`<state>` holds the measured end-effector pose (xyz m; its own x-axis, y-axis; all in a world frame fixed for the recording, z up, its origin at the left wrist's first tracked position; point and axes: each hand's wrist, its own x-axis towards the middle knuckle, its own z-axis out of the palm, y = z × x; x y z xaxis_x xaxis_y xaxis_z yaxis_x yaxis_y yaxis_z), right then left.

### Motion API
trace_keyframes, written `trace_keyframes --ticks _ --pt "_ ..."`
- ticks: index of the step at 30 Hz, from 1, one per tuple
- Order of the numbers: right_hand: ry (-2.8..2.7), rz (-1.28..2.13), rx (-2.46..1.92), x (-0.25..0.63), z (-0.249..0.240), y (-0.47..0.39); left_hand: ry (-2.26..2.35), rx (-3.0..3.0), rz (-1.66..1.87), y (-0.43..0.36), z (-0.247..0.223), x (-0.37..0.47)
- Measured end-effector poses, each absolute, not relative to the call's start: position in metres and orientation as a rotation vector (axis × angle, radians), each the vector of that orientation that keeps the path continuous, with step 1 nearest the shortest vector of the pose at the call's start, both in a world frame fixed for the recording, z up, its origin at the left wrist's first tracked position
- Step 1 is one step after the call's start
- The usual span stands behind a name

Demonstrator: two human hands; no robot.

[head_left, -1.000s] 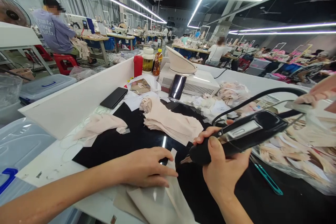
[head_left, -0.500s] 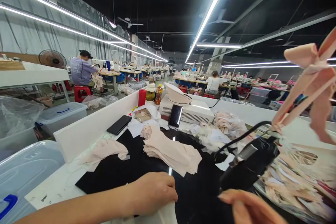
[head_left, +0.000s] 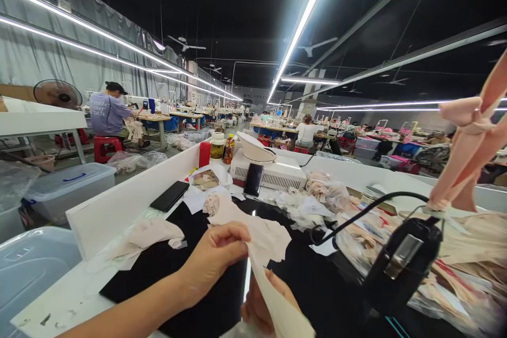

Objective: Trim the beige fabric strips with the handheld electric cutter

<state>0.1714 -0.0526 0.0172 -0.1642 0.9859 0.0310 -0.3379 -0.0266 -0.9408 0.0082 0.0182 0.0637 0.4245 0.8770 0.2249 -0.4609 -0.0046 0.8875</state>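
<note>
My left hand [head_left: 217, 251] pinches the top end of a pale beige fabric piece [head_left: 279, 303], held up over the black work surface [head_left: 328, 288]. Lower down, my right hand [head_left: 257, 303] has its fingers closed around the same piece, which partly covers it. Just beyond both hands lies a stack of similar beige fabric pieces [head_left: 267, 235]. To the right, a black corded device with a metal plate [head_left: 406, 261] hangs from knotted pink cloth strips [head_left: 465, 140].
More beige cloth [head_left: 148, 235] lies at the left. Behind stand a dark phone [head_left: 170, 196], a propped phone [head_left: 253, 178], a white machine [head_left: 273, 166] and bottles [head_left: 228, 149]. Bagged scraps [head_left: 325, 190] crowd the right. A white partition [head_left: 130, 198] edges the table; people sit sewing beyond.
My right hand has moved left from beside the black device and now grips the fabric piece. My left hand has risen with the piece. The black device has swung right.
</note>
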Motion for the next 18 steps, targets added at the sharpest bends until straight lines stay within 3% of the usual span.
trace_keyframes --ticks 4,9,18 --pt "-1.089 1.450 -0.935 0.178 0.022 -0.025 0.571 0.658 0.906 0.025 0.028 0.004" --pt "-1.229 1.353 -1.065 0.179 0.030 -0.012 0.593 0.544 0.598 0.020 0.011 -0.001" --pt "-1.282 1.404 -1.104 0.176 0.026 0.010 0.759 1.015 0.843 0.041 0.022 -0.005"
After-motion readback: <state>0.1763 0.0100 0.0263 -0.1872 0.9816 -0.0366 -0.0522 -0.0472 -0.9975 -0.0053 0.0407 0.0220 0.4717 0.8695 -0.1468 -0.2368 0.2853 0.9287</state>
